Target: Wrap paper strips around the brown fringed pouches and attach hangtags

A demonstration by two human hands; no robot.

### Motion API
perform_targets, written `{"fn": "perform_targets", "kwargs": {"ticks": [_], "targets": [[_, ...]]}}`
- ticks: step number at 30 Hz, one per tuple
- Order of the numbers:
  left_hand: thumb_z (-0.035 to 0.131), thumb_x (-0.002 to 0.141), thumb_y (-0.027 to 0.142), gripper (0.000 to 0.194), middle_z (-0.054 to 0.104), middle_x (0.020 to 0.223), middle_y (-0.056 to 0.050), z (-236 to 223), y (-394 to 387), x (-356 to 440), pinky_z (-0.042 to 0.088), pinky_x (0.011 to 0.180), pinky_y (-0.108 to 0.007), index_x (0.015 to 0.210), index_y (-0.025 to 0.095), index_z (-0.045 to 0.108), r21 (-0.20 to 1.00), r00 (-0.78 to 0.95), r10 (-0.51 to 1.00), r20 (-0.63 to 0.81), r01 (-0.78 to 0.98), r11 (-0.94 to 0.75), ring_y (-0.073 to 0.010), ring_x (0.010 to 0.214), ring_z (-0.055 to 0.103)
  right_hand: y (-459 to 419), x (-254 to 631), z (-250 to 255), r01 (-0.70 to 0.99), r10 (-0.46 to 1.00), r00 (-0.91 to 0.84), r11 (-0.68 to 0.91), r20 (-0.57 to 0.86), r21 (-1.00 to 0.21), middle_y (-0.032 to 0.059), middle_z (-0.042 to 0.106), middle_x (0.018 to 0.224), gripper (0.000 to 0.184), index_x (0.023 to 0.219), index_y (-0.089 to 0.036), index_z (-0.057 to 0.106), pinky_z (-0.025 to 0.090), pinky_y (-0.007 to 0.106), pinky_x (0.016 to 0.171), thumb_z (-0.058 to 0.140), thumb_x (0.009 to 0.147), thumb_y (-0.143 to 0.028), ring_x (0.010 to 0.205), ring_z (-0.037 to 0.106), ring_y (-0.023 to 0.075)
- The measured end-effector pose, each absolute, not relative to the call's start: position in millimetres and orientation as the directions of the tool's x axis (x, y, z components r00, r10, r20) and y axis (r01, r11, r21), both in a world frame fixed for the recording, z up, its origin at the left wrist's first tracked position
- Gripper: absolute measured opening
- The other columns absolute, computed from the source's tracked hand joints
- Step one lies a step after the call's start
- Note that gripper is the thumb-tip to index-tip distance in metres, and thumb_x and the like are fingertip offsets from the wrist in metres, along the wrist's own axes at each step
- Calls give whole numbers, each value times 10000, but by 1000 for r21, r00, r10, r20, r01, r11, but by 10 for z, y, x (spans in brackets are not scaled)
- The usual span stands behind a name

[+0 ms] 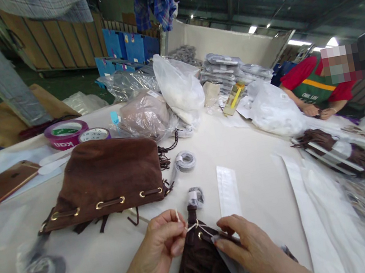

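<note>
Between my hands lies a dark brown fringed bag (203,264) with a brass eyelet and a strap end wrapped in clear plastic (196,197). A thin white string (193,226) runs through the ring at its top corner. My left hand (162,248) pinches one end of this string, which sticks up past the fingertips. On the other side, my right hand (249,247) is closed at the string's other end, beside a dark narrow object partly hidden by the fingers. A larger brown drawstring bag (112,177) with brass eyelets lies to the left.
Tape rolls (66,132) and a phone (4,186) sit at the left. A white strip (227,189) and a coiled grey strap (185,160) lie ahead. Plastic-bagged goods (179,87) stand farther back. At right are a wrapped brown bag (342,153) and a co-worker (318,84).
</note>
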State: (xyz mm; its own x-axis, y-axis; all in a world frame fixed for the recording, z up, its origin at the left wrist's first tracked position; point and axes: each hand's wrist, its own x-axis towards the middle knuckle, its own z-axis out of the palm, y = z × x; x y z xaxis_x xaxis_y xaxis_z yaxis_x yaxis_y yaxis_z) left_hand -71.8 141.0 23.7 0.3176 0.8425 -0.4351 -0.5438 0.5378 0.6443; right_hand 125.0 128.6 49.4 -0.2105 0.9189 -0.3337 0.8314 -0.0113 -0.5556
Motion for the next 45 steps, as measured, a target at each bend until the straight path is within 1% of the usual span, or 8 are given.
{"fn": "perform_targets", "kwargs": {"ticks": [7,14,18,26,31,37,41,45], "targets": [[709,529,256,231,399,463,87,242,1358,-848,126,398,-181,610,141,526,797,211,862,-461,-328,507,-6,370,262,1268,1218,488,877,915,-254,81,-313,-475,41,646,932,197,969,-210,632,403,303,779,508,834,-138,890,583,200],[633,593,294,200,388,477,92,196,1314,-877,151,405,-178,643,151,502,860,124,882,-455,-196,471,-17,377,269,1226,1227,369,923,930,-361,367,68,-113,31,628,766,199,836,-185,628,384,306,651,513,783,-31,709,565,203],[581,586,330,195,349,416,103,230,1278,-789,122,368,-175,614,169,476,883,118,880,-460,-44,467,-27,338,249,1164,1090,351,911,897,-401,412,186,-26,32,601,712,187,785,-180,605,367,311,610,535,739,-13,660,540,210],[615,635,361,234,362,450,94,415,1187,-859,129,380,-177,635,158,497,893,123,903,-411,-143,426,-21,349,244,1097,1099,518,834,986,-151,87,-73,-546,59,634,898,282,973,-197,591,421,280,733,339,930,-318,837,588,179],[631,648,358,236,373,482,85,385,1177,-960,147,397,-184,662,156,508,888,94,908,-409,-189,420,-25,373,255,1173,1184,407,855,973,-10,-111,-229,-507,87,634,916,303,986,-165,614,414,337,767,382,892,-336,881,577,228],[622,664,358,236,363,467,89,347,1159,-976,138,409,-192,668,155,503,887,96,905,-414,-180,425,-26,370,253,1194,970,455,855,959,-23,-128,-283,-503,91,622,898,343,913,-176,623,405,364,766,423,866,-450,869,571,250],[620,671,368,244,371,480,86,373,1153,-961,156,411,-192,676,153,504,894,99,913,-397,-183,409,-29,382,262,1142,760,530,930,967,-14,-81,-255,-358,136,600,923,438,954,-146,595,394,448,793,505,787,-541,917,546,329],[627,652,365,243,368,477,88,402,1161,-944,160,404,-193,673,157,504,891,103,914,-393,-201,406,-31,375,258,1159,661,553,966,967,-28,-39,-255,-256,153,591,925,331,948,-131,591,400,459,798,483,809,-411,924,550,338]]}}
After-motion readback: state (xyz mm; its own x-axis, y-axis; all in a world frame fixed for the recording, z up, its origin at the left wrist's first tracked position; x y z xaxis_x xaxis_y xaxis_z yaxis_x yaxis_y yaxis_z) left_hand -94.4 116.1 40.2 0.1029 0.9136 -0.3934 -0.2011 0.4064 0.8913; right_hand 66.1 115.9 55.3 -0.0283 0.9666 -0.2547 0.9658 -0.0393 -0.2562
